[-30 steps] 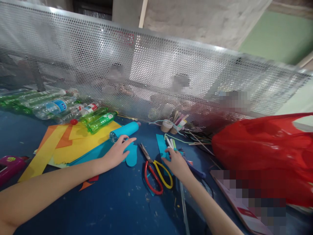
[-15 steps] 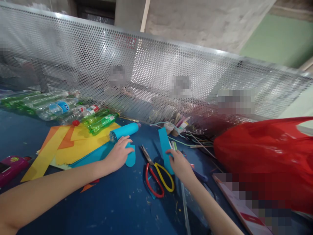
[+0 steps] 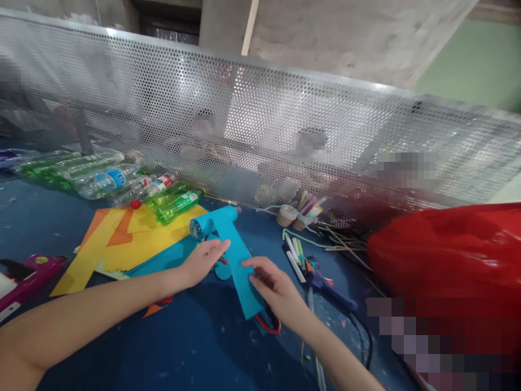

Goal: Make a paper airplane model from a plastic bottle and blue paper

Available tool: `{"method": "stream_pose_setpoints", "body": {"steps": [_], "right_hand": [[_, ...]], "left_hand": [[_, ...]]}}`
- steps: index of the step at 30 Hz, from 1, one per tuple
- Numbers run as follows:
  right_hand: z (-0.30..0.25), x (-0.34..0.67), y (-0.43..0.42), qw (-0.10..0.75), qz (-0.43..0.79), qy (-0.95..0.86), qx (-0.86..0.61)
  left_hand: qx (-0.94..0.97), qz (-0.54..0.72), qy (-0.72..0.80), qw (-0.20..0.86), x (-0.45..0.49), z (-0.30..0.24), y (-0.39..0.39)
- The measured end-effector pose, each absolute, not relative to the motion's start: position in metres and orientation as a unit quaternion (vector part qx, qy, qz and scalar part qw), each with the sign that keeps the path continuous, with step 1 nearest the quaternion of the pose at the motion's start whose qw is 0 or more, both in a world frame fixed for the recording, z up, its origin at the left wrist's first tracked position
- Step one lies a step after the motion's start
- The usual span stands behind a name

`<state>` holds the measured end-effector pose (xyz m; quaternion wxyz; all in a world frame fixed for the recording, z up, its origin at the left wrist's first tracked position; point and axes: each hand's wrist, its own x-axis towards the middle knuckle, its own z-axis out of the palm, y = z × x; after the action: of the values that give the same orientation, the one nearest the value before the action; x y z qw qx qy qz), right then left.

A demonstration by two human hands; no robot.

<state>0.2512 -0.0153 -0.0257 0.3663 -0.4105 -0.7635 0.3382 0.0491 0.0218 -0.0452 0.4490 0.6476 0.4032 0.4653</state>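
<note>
Blue paper strip (image 3: 236,259) near the middle of the tabletop (image 3: 183,347), between left hand (image 3: 201,262) and right hand (image 3: 283,291). Points lengthwise from the far edge toward the near edge, slanting rightward at the near end. Pinched along its right side by the right hand, closer to that end; flanked on the left by the outstretched left hand, cannot tell whether gripping. Toward the far edge, nearly crosswise, a blue-wrapped bottle (image 3: 205,224), partly covered in view.
</note>
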Motion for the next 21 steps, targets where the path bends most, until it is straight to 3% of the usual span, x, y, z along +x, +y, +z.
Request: {"method": "stream_pose_setpoints", "body": {"steps": [8,13,18,21], "right_hand": [[-0.042,0.242,-0.022,0.33,0.507,-0.699,-0.382],[-0.049,0.237,-0.026,0.306,0.452,-0.74,-0.393],[-0.049,0.236,-0.026,0.333,0.407,-0.76,-0.383],[-0.043,0.238,-0.025,0.368,0.373,-0.763,-0.378]], "left_hand": [[0.541,0.505,0.438,0.511,0.049,-0.047,0.032],[0.537,0.487,0.407,0.556,0.051,-0.041,0.026],[0.538,0.504,0.445,0.508,0.051,-0.04,0.026],[0.54,0.499,0.42,0.531,0.051,-0.042,0.026]]}}
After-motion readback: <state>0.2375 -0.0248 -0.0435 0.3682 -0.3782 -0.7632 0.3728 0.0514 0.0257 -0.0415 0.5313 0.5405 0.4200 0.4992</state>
